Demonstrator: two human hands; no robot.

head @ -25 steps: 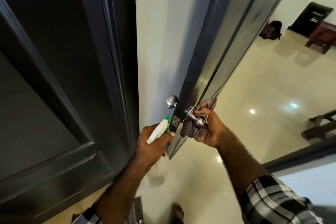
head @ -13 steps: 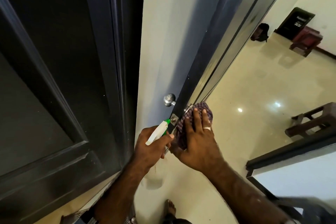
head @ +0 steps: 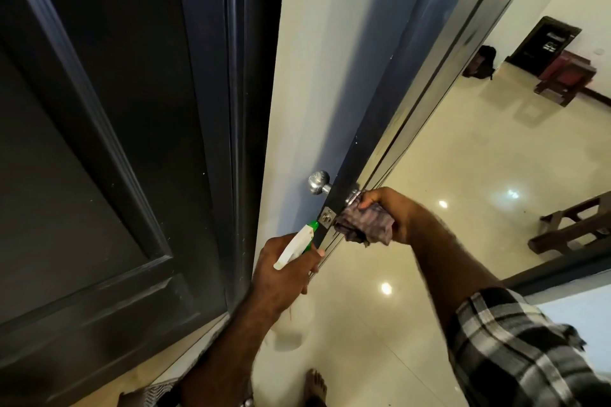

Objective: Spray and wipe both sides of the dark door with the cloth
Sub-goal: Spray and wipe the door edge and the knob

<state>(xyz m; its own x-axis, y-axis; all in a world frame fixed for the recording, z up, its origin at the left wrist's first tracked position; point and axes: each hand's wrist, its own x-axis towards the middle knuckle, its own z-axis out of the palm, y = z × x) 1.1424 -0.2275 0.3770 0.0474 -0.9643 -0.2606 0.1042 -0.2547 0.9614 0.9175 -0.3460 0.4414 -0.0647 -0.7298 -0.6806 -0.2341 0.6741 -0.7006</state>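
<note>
At the edge of the open dark door (head: 373,129), both hands are busy around the lock. The right hand (head: 393,215) has a bunched checked cloth (head: 367,223) clamped in its curled fingers and presses it against the door's far face, right over the knob on that side, so only a sliver of shiny metal peeks out above the cloth. The left hand (head: 284,269) is wrapped around the neck of a spray bottle (head: 296,246), white head with a green nozzle tip, and that nozzle sits just beside the door's edge, close under the small metal latch plate (head: 326,217). The bottle's pale body hangs below the fist, blurred against the floor. On the near side of the door edge, a round silver knob (head: 319,182) stands out in plain sight, untouched, above the nozzle. To the left, a dark panelled door leaf (head: 99,142) fills the frame, with a pale wall (head: 317,43) between it and the open door. A checked sleeve (head: 515,350) covers the right upper arm. Bare toes (head: 315,385) show on the glossy cream floor (head: 463,175), which reflects ceiling lights. Further off, a dark wooden bench (head: 572,231) stands at right, and a reddish stool (head: 567,79) sits near the far wall.
</note>
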